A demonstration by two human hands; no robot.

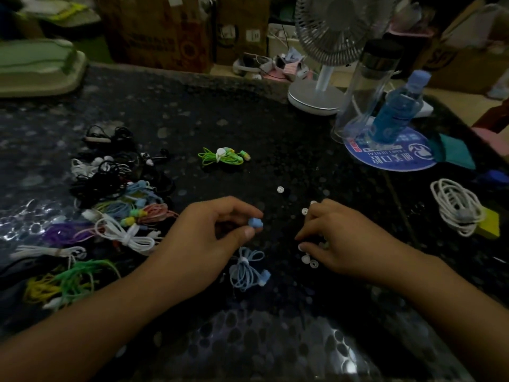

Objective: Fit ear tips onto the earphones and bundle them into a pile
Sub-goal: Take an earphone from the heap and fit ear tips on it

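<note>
My left hand (212, 232) pinches a light blue earbud (254, 223) between thumb and fingers, just above the dark table. Its bundled blue cord (245, 270) lies below the hand, with the second blue earbud (265, 277) beside it. My right hand (341, 238) rests knuckles-up over a scatter of small white ear tips (308, 259), fingers curled down among them; what they hold is hidden. One ear tip (280, 189) lies alone farther back. A pile of bundled earphones (121, 199) in many colours sits at the left. A green bundled pair (223, 157) lies apart in the middle.
At the back right stand a white desk fan (319, 89), a clear bottle (363, 86) and a blue bottle (396, 108) on a round blue mat (391, 158). A white cable coil (457, 206) lies at the right, by a yellow block (491, 224). Boxes line the far edge.
</note>
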